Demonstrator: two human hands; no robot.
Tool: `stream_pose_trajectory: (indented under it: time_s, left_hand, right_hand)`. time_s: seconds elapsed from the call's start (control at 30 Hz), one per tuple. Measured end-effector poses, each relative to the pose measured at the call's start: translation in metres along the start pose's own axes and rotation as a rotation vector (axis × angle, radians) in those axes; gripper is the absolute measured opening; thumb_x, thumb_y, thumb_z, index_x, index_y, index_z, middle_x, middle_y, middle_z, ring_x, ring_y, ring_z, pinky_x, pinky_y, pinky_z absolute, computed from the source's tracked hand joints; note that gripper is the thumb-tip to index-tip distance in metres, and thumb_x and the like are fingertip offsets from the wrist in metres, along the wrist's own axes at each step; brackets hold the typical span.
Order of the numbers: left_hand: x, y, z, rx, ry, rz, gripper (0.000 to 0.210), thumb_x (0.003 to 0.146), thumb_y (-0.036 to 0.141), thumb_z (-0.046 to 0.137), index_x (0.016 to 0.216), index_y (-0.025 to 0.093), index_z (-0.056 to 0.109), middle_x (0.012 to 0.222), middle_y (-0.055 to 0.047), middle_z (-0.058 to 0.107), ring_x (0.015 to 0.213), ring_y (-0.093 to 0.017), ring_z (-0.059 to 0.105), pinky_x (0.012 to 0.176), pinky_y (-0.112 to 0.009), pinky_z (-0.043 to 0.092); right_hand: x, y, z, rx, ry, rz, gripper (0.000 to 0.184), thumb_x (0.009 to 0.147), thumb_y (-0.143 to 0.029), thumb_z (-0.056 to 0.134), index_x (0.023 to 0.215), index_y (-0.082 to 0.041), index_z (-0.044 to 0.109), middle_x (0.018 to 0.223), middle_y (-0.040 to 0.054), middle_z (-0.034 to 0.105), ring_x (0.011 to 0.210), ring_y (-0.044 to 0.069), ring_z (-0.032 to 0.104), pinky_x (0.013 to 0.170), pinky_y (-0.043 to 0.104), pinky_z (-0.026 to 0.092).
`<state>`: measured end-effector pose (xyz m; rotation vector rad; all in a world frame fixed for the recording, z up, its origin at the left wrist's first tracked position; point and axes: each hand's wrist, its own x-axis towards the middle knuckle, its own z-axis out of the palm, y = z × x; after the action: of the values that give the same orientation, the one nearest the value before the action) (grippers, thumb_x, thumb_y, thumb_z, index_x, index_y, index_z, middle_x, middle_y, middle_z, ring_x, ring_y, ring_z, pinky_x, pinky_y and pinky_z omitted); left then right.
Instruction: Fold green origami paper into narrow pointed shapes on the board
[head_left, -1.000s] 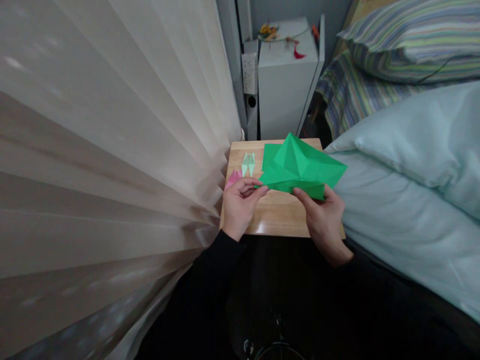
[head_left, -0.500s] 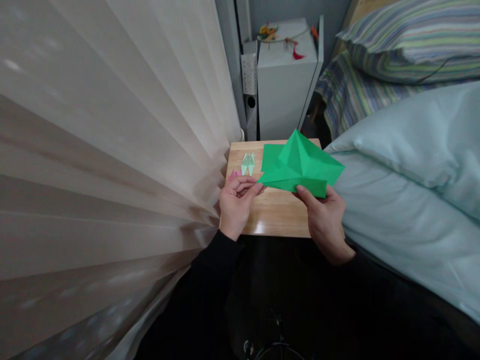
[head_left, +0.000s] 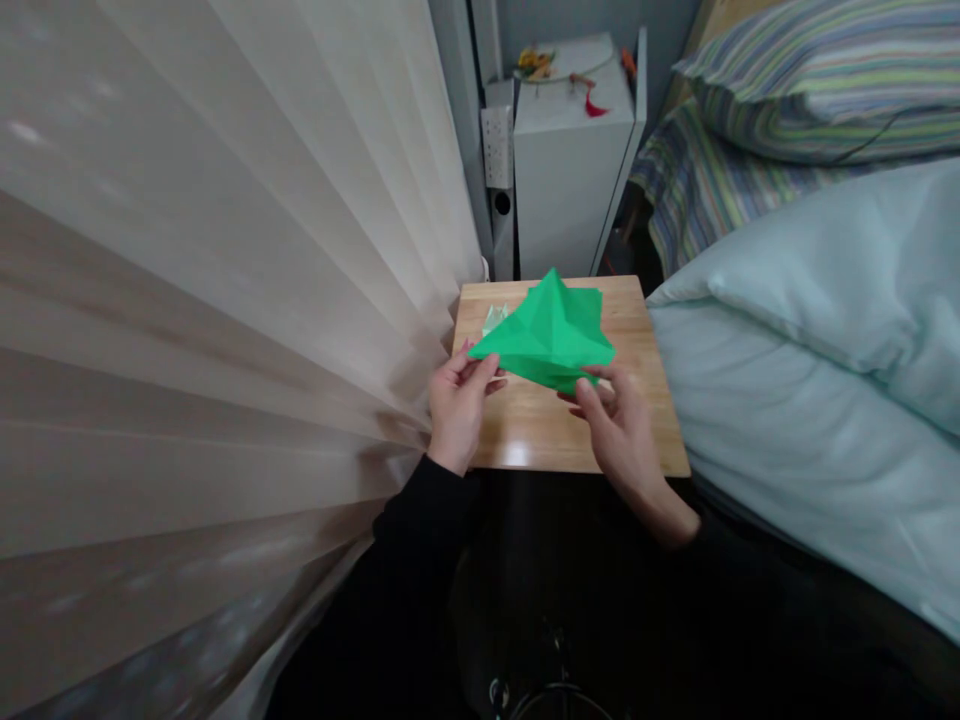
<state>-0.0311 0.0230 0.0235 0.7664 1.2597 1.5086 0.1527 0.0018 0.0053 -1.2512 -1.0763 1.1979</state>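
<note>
A sheet of green origami paper (head_left: 553, 328), partly folded and peaked at the top, is held above a small wooden table (head_left: 637, 420). My left hand (head_left: 459, 405) pinches its left corner between thumb and fingers. At the lower right edge, my right hand (head_left: 619, 415) grips the paper, thumb in front and some fingers behind. Beyond my left hand lies a pale green folded-paper piece (head_left: 495, 318), partly covered by the sheet. A bit of pink paper (head_left: 466, 346) shows just above my left fingers, mostly hidden.
A pleated curtain (head_left: 300, 250) hangs close on the left. On the right is a bed with a pale blue quilt (head_left: 787, 400) and a striped pillow (head_left: 840, 80). Behind the table stands a white cabinet (head_left: 570, 190) with a red tassel (head_left: 595, 104) on top.
The green paper has moved left and been turned, so its long point now sits in my left hand. My right hand has shifted left along with it.
</note>
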Motion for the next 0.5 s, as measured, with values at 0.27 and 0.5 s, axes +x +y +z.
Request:
stream_pose_trajectory:
  time_s: [0.27, 0.5]
  left_hand:
    - [-0.001, 0.027, -0.011, 0.263, -0.681, -0.307, 0.028, 0.075, 0.038, 0.081, 0.074, 0.014, 0.066, 0.060, 0.004, 0.053, 0.052, -0.006, 0.044, 0.050, -0.020, 0.032]
    - [-0.014, 0.023, 0.006, 0.304, -0.815, -0.382, 0.034, 0.076, 0.044, 0.082, 0.078, 0.016, 0.062, 0.062, 0.007, 0.049, 0.048, -0.004, 0.037, 0.044, -0.019, 0.023]
  right_hand:
    - [0.058, -0.026, -0.071, -0.116, 0.071, 0.111, 0.035, 0.084, -0.055, 0.074, 0.078, -0.021, 0.067, 0.080, 0.0040, 0.071, 0.074, 0.018, 0.066, 0.065, 0.031, 0.050]
    - [0.026, -0.021, -0.037, 0.128, -0.679, 0.430, 0.042, 0.080, -0.060, 0.080, 0.076, -0.019, 0.072, 0.074, 0.0001, 0.070, 0.067, 0.013, 0.062, 0.064, 0.026, 0.050]
